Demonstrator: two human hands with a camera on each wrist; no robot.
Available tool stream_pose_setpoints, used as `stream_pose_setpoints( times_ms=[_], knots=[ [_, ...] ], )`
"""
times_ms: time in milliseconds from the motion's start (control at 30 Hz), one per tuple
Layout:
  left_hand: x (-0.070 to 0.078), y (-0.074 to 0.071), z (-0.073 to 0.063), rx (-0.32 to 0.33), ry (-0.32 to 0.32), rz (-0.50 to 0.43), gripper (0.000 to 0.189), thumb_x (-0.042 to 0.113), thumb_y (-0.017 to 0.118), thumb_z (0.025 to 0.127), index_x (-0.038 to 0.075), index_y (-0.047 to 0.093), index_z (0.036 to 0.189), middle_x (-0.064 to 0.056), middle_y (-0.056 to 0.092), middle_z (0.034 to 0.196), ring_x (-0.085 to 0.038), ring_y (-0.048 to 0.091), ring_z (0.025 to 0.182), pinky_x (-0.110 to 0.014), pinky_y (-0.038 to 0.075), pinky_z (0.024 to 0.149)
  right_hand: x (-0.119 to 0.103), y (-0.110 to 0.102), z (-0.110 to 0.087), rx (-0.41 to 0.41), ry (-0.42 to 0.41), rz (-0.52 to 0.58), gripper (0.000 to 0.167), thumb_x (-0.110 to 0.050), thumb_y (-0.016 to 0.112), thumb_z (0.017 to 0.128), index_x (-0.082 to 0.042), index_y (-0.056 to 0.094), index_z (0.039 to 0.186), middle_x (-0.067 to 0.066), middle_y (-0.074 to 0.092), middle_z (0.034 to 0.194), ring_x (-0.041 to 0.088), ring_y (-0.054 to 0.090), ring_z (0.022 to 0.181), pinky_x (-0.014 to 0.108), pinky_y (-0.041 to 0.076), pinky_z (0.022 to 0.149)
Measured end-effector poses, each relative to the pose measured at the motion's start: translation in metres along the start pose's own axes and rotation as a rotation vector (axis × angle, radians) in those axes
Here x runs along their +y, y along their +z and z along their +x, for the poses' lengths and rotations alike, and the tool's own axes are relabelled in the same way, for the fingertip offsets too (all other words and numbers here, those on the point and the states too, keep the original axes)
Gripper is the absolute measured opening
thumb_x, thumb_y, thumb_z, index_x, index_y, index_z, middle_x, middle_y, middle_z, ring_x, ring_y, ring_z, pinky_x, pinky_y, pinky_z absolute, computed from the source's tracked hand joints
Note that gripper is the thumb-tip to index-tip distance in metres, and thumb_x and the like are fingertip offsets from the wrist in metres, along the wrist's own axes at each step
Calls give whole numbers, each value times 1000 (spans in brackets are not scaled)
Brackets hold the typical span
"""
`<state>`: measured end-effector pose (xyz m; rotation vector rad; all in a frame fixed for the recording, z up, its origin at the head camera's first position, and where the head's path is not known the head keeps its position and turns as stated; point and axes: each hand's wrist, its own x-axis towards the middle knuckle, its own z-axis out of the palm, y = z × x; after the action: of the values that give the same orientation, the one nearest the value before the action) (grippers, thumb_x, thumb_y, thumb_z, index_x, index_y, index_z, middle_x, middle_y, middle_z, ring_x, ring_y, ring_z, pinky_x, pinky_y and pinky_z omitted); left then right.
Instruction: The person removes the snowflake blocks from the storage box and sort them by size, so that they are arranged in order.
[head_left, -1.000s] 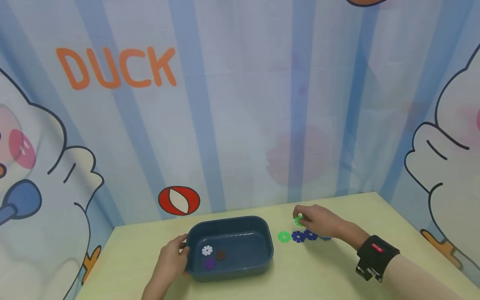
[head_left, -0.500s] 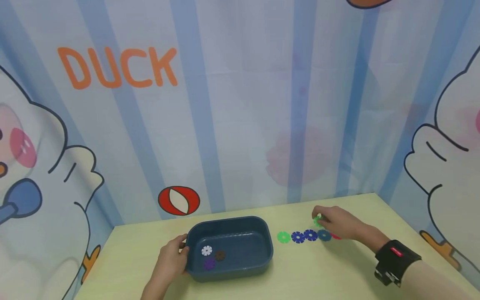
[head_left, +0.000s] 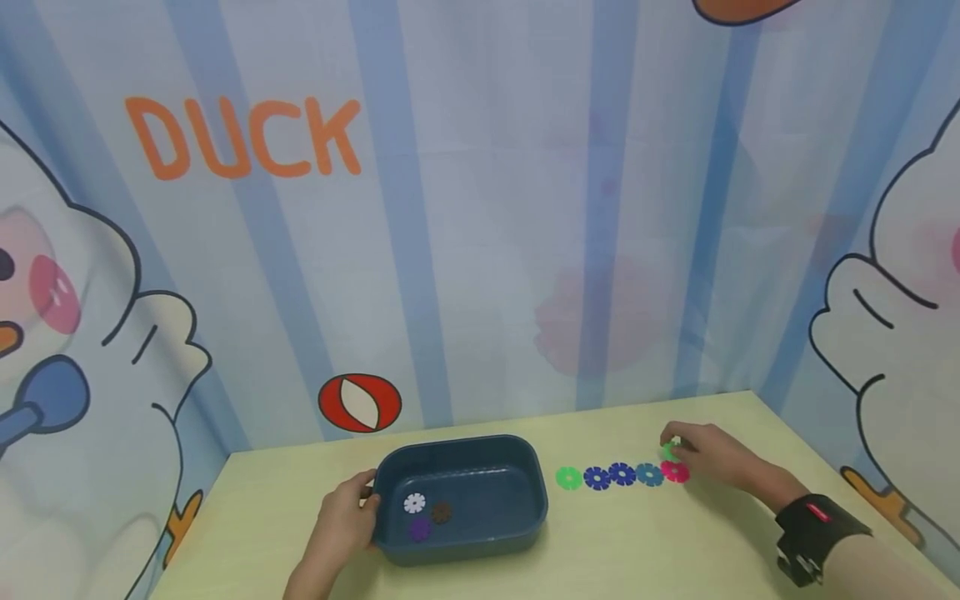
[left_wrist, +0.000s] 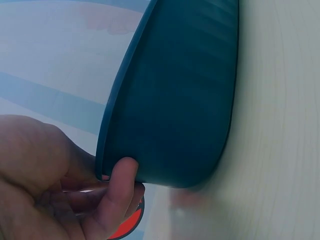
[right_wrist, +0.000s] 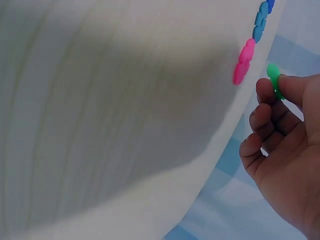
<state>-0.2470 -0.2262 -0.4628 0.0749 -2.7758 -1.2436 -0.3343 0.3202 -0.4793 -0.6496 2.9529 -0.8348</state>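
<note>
Between thumb and index finger, my right hand pinches a green notched plastic disc above the table, close to the pink disc. That pink disc ends a row on the table: a green disc at the left, two dark blue discs, then a lighter blue disc. My left hand grips the left end of a dark blue plastic tub, thumb at its rim. Inside the tub lie a white disc, a brown disc and a purple disc.
The pale yellow table ends at the back against a striped blue and white curtain printed with ducks. A black strap with a small device sits on my right wrist.
My right hand has carried the green disc rightward along the row, uncovering the lighter blue disc and then the pink one. The left hand and the tub have stayed in place.
</note>
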Motion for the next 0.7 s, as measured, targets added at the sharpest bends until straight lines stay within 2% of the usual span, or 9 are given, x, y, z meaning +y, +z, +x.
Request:
stream_pose_setpoints(
  times_ms=[167, 267, 400, 533, 700],
  knots=[
    [-1, 0, 0, 4, 4, 2, 46, -6, 57, 101, -14, 51, 146, -39, 65, 126, -37, 76, 89, -31, 62, 45, 9, 2, -5, 16, 48, -13, 14, -7, 65, 102, -10, 68, 115, -3, 55, 77, 12, 46, 68, 25, 40, 58],
    [1, -1, -1, 3, 2, 11, 46, -5, 57, 101, -14, 51, 146, -38, 66, 126, -37, 76, 90, -31, 61, 45, 15, 1, -8, 26, 65, -36, 15, -7, 65, 101, -10, 69, 115, -1, 61, 87, 16, 48, 75, 28, 44, 63],
    [3, -1, -1, 1, -3, 19, 46, -5, 57, 101, -13, 51, 146, -37, 67, 126, -36, 76, 90, -30, 61, 46, 22, -2, -13, 28, 67, -39, 16, -7, 64, 102, -10, 69, 117, -1, 64, 90, 16, 49, 76, 28, 45, 64],
    [2, -1, 0, 3, -4, 21, 46, -5, 57, 101, -13, 51, 146, -37, 66, 126, -35, 76, 87, -30, 61, 45, 27, -5, -16, 30, 61, -32, 14, -6, 63, 103, -9, 70, 115, -2, 60, 84, 14, 47, 73, 26, 41, 62],
    [2, 0, -1, 3, -5, 20, 46, -5, 57, 101, -13, 51, 146, -38, 66, 126, -33, 76, 84, -30, 61, 45, 30, -6, -19, 27, 61, -43, 13, -6, 64, 102, -10, 71, 112, -2, 64, 91, 14, 48, 76, 27, 43, 64]
  ],
)
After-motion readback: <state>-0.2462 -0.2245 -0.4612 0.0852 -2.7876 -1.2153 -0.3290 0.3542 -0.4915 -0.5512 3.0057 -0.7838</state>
